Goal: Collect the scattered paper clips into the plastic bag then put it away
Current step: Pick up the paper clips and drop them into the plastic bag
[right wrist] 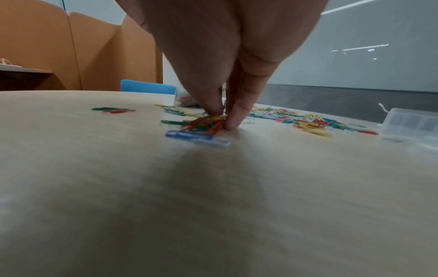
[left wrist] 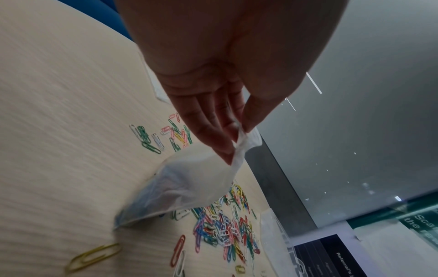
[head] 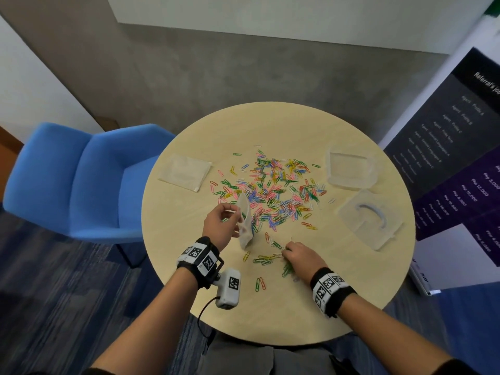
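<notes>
Coloured paper clips (head: pixel 273 190) lie scattered across the middle of the round wooden table (head: pixel 351 293). My left hand (head: pixel 220 223) pinches the top edge of a small clear plastic bag (head: pixel 244 226), whose bottom corner rests on the table; in the left wrist view the bag (left wrist: pixel 189 187) hangs from thumb and fingers (left wrist: pixel 220 135). My right hand (head: pixel 297 259) is down on the table near the front, its fingertips pinching a small bunch of clips (right wrist: pixel 208 122). More clips (head: pixel 263 259) lie just left of it.
A second flat plastic bag (head: pixel 185 171) lies at the table's left. A clear plastic box (head: pixel 350 169) and its lid (head: pixel 369 217) sit at the right. A blue armchair (head: pixel 81 180) stands left of the table, a banner (head: pixel 460 158) at right.
</notes>
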